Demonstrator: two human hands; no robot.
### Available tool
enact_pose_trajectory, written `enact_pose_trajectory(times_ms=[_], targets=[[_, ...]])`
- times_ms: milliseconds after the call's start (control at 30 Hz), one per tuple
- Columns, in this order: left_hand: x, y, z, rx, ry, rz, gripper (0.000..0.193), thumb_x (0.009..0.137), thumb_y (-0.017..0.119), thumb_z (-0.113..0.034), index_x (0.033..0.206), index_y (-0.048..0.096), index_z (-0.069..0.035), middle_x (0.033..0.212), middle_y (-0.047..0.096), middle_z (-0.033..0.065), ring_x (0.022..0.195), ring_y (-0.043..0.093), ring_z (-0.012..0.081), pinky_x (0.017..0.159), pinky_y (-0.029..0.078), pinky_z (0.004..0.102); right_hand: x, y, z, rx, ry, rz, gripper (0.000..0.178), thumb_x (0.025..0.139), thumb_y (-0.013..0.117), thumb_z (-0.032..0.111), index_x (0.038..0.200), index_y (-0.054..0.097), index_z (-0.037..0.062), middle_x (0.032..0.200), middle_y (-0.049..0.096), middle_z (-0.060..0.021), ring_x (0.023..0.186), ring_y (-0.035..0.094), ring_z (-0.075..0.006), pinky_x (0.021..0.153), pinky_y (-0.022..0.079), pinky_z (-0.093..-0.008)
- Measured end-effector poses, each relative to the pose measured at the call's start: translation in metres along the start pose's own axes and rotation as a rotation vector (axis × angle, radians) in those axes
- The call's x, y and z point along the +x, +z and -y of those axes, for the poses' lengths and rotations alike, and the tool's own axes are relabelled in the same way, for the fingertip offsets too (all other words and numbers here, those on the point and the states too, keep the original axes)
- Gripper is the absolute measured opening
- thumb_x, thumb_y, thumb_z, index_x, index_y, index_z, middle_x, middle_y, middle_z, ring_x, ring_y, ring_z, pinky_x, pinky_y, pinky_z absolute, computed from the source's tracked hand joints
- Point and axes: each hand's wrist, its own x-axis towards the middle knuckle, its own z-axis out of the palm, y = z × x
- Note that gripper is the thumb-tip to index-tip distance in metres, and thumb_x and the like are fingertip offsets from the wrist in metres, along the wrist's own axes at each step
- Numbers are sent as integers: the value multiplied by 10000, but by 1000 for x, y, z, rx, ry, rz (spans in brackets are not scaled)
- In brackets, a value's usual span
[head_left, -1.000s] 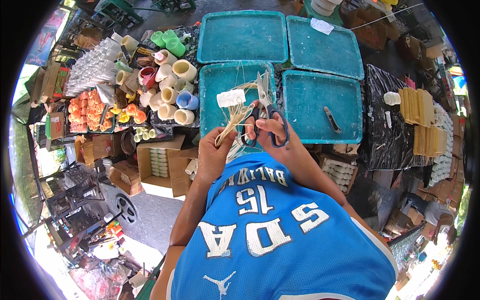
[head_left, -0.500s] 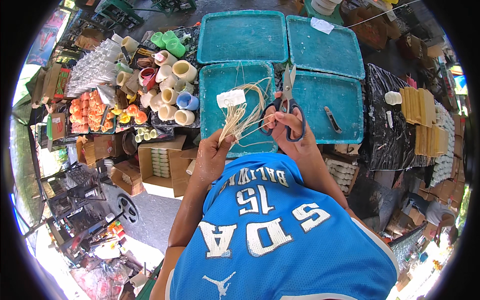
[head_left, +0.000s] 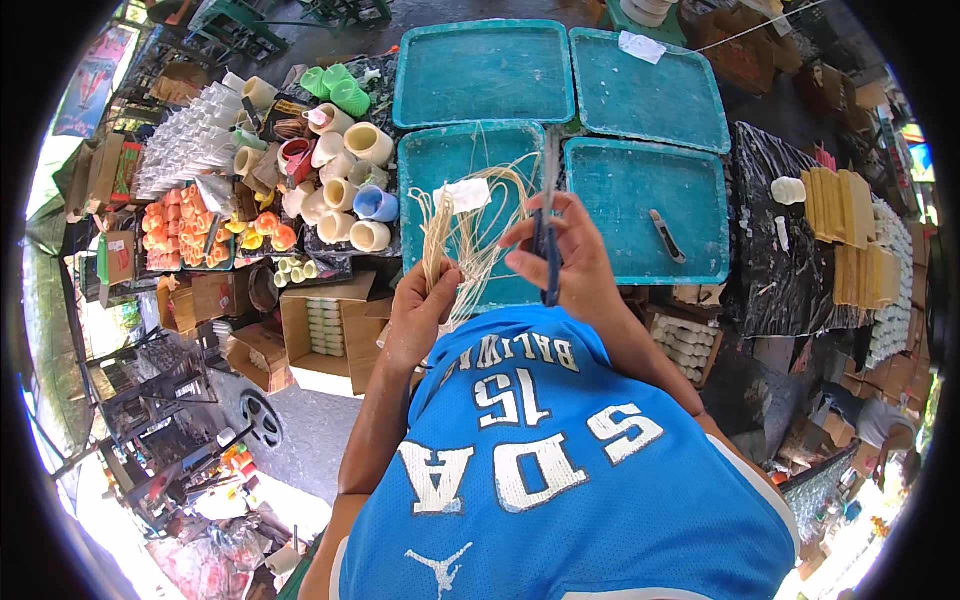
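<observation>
My left hand [head_left: 425, 305] is closed around a bundle of pale cord strands [head_left: 438, 235], whose loose loops fan out over the near left teal tray [head_left: 415, 160]. A small crumpled white piece [head_left: 465, 195] lies among the strands. Dark-handled scissors [head_left: 547, 262] hang on the fingers of my right hand [head_left: 580, 265], turned edge-on with blades pointing away from me and slightly blurred. Some fingers of that hand are spread beside the strands; whether they touch any, I cannot tell.
A utility knife [head_left: 667, 237] rests in the near right tray [head_left: 610, 250]. Two more teal trays [head_left: 485, 75] adjoin behind. Cream cylindrical moulds [head_left: 370, 145] and orange pieces [head_left: 185, 225] crowd the left. Yellowish slabs [head_left: 840, 210] lie on black plastic at the right.
My right hand has moved off the strand it was pinching, its fingers spreading and the scissors turning edge-on. The bundle in my left hand now stands more upright, its strands more fanned out.
</observation>
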Motion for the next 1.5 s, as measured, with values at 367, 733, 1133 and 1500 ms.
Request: enact_pose_trajectory(times_ms=[367,733,1133,1500], targets=[[-3,19,1,-65,18,-43,101,1091,623,-143,1123,622,-48,729,507,-96,592,388,-21,509,263,196,-9,30,-11,-40,73,-6,539,904,799,-24,1346,501,58,992,741,-105,973,714,-158,835,566,-299],[-6,15,3,-38,28,-39,84,1085,629,-133,1081,641,-50,743,506,-92,616,394,-12,531,271,197,-8,39,-14,-124,-20,3,550,893,802,-39,1342,494,43,1006,749,-116,906,724,-153,787,569,-287],[-1,21,-8,275,45,-56,153,1048,704,-167,1042,710,-14,731,525,-92,657,404,-11,552,300,210,-2,30,-13,-278,-147,47,515,869,815,-1,1296,527,-3,930,751,-85,813,680,-121,730,505,-281],[1,27,-14,341,114,-155,81,1023,688,-89,1004,668,-12,723,539,-77,651,414,-6,532,299,226,-6,39,-18,-206,-20,-23,535,858,782,-4,1326,529,59,936,717,-10,847,613,-74,762,415,-271]])
